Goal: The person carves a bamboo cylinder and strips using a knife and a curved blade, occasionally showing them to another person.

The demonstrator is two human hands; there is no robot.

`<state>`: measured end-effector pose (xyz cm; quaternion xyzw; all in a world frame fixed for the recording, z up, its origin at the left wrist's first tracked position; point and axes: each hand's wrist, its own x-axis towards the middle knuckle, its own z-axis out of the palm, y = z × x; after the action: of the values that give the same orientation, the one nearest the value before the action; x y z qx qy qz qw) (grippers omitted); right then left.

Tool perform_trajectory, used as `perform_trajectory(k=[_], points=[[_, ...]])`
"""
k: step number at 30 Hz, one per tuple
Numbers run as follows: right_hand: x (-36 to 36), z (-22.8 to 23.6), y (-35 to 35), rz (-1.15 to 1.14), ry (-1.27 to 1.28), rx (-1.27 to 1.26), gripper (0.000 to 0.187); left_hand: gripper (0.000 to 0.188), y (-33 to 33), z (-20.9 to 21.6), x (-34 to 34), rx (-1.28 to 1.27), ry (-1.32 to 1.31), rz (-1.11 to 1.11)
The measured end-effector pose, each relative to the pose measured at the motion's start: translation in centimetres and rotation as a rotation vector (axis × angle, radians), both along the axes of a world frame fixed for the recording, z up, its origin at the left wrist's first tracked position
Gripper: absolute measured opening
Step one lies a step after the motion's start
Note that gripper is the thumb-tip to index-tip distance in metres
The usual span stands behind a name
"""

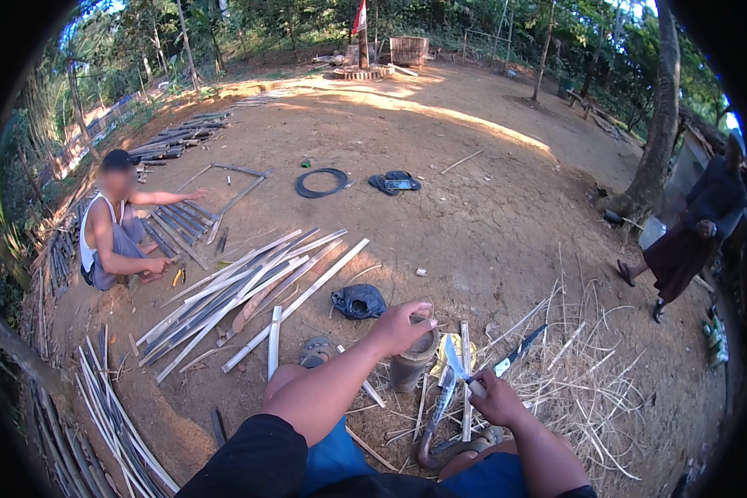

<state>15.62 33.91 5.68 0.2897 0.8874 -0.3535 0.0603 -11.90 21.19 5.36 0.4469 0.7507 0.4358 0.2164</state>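
Observation:
My left hand [400, 325] rests on the top of a short upright bamboo section [412, 363] standing on the dirt in front of my knees. My right hand [496, 398] grips the handle of a knife [455, 358], its pale blade pointing up and left beside the bamboo section. A second long blade [519, 350] lies on the ground just right of my right hand. Thin bamboo shavings and strips [585, 373] are scattered to the right of both hands.
Split bamboo slats [249, 290] lie in a row to my left. A person [116, 224] squats at the far left by more slats. Another person [693, 236] stands at the right near a tree trunk [660, 124]. A black bag [358, 301], black ring [322, 183] and sandals [394, 183] lie on the dirt.

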Motion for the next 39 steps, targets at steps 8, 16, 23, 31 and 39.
perform_trajectory(k=[8, 16, 23, 31, 39], points=[[-0.4, 0.1, 0.1, 0.008, 0.009, -0.009, 0.049, 0.058, -0.4, 0.2, -0.2, -0.003, -0.003, 0.013], [0.4, -1.7, 0.5, 0.001, 0.087, 0.053, 0.042, 0.054, 0.1, -0.9, -0.2, 0.054, 0.013, 0.007], [0.6, -3.3, 1.1, 0.062, 0.150, 0.084, 0.040, 0.056, -0.1, -1.1, 0.0, 0.056, 0.018, 0.002], [0.4, -4.0, 1.2, 0.088, 0.178, 0.112, 0.038, 0.055, -0.5, -0.9, 0.1, 0.061, -0.020, -0.001], [0.6, -4.5, 1.4, 0.068, 0.214, 0.073, 0.036, 0.054, -0.1, -1.5, -0.1, 0.093, -0.033, 0.001]])
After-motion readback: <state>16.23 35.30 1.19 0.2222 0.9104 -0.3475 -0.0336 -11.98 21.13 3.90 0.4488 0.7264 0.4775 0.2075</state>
